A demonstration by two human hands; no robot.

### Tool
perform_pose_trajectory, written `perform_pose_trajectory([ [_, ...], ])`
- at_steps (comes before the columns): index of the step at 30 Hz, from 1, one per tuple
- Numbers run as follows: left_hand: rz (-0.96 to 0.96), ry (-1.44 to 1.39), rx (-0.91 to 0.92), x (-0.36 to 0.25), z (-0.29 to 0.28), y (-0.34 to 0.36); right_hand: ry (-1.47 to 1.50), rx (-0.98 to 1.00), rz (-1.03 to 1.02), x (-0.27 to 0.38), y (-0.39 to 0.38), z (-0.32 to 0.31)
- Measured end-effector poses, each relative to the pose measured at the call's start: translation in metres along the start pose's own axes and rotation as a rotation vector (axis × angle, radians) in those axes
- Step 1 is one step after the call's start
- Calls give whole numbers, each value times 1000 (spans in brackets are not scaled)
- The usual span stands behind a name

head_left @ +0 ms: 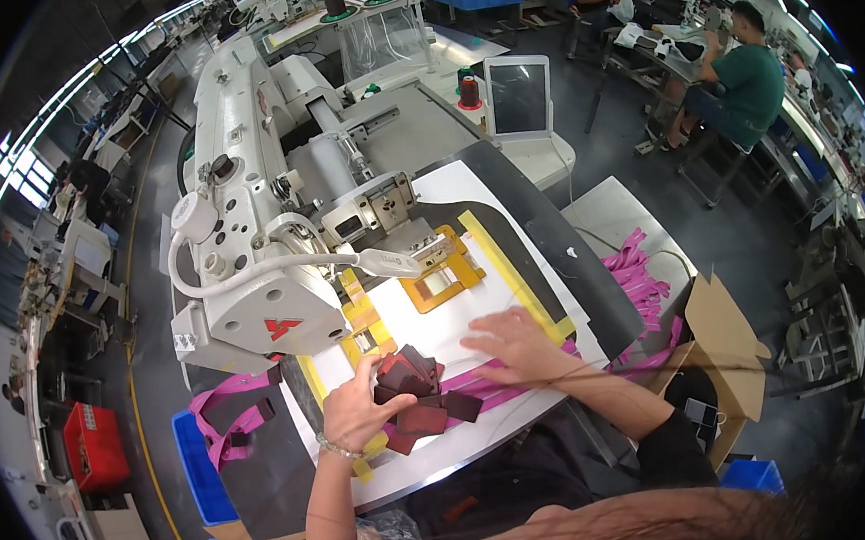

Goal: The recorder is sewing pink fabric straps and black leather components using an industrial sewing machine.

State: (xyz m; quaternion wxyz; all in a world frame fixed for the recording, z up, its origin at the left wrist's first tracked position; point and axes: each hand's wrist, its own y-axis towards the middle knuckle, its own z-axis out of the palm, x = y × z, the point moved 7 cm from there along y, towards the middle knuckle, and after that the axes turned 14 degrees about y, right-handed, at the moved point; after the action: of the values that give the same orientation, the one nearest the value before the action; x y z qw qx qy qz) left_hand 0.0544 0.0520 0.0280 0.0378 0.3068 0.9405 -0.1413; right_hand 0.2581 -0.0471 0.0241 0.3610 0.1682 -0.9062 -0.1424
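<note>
Beside a loose pile of dark red and brown flat patches (pixel 421 418), my left hand (pixel 354 408) has its thumb and fingers apart, curved round the pile's left edge. The thumb reaches over the patches, and I see no firm grip. My right hand (pixel 518 349) is spread open above the white work surface (pixel 395 308), with nothing visible in it. Pink straps (pixel 491 394) run across the surface beneath the right hand and wrist, toward the patches. Ahead of my hands stands a large white sewing machine (pixel 249 233), with a yellow clamp frame (pixel 443 279) under its head.
Yellow tape (pixel 518 276) lines the work surface. More pink strapping (pixel 639 286) lies heaped on the right; other strap ends (pixel 227 415) hang at the left. An open cardboard box (pixel 724 350) stands at right, a blue bin (pixel 203 467) at left. Co-workers (pixel 748 77) sit farther off.
</note>
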Motion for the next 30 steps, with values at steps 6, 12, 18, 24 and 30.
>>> perform_pose_trajectory([
  [6, -37, -269, -212, 16, 6, -3, -73, -90, -10, -39, 34, -27],
  [12, 277, -296, -805, 6, -22, -24, -31, -362, 74, -39, 19, -63],
  [18, 920, 13, -460, -93, -5, -75, -163, -727, 218, -41, -50, -110],
  [24, 1099, 182, -205, -101, 60, -81, -189, -1104, 379, -68, -146, -147],
  [30, 1089, -66, -208, -93, 56, -75, 25, -1203, 453, -84, -175, -139],
])
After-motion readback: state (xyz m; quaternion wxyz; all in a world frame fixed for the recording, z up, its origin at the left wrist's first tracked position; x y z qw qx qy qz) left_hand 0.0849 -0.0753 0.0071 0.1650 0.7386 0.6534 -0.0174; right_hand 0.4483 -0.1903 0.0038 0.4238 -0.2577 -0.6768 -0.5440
